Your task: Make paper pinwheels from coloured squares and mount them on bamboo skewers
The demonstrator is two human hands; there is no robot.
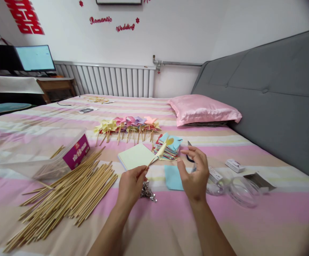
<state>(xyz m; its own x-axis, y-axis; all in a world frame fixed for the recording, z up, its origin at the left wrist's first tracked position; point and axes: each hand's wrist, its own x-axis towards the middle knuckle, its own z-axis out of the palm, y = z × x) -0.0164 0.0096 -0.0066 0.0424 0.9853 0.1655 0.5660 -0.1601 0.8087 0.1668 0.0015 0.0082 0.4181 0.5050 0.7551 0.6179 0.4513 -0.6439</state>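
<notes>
Nearest, the left hand (pixel 130 185) pinches the lower end of a stick (pixel 151 163) between thumb and fingers; the stick slants up and right, with a pale yellow paper (pixel 163 148) at its tip. The right hand (pixel 195 174) hovers just right of it, fingers loosely curled and part open, holding nothing that I can make out; scissors (pixel 189 156) lie just behind it. To do this well, I judge the stick should be held steady near its lower end while the free fingers come in at the paper, not the shaft. A heap of pins (pixel 147 192) touches the left hand, a blue sheet (pixel 173 177) lies between the hands. Left lies a stick pile (pixel 69 195); beyond, a paper stack (pixel 169 147), then finished pinwheels (pixel 129 126) on the bed (pixel 154 227).
</notes>
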